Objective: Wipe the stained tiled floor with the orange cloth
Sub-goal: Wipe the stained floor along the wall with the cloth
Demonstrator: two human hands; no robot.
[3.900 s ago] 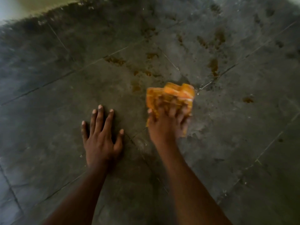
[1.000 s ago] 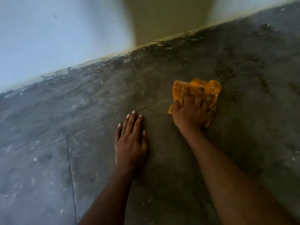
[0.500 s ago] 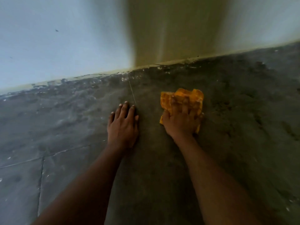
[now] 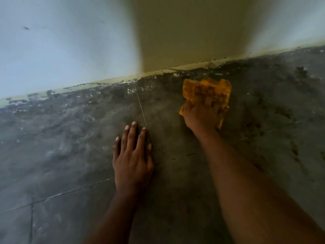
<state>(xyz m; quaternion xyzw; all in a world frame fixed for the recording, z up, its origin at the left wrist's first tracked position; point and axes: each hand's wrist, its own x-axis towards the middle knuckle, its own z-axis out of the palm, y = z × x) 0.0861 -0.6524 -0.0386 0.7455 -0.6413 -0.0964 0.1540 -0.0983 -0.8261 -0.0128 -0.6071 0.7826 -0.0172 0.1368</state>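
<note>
1. Floor. I see the tiled floor (image 4: 73,155) filling the lower two thirds of the head view. It is dark grey, with pale scuffed patches on the left side and darker blotches on the right. Thin grout lines cross it at lower left, and one runs from the wall down toward the left fingertips.

2. Wall. I see the wall (image 4: 61,50) across the top of the view, pale at both sides with a shaded olive band in the middle. A chipped yellowish strip (image 4: 112,79) marks its foot where it meets the floor.

3. Left hand. I read the left hand (image 4: 131,155) as flat on the floor, palm down, fingers extended and close together, grasping nothing. It lies near the right hand, lower and to its left.

4. Right hand. The right hand (image 4: 202,115) presses down on the orange cloth (image 4: 207,92) with the arm stretched forward. The fingers are blurred against the fabric; they appear spread and curled onto it, pinning it to the tile.

5. Cloth. The cloth is bunched and soiled brown in places. It lies on the floor just beside the wall's foot, with its far edge near the yellowish strip.
</note>
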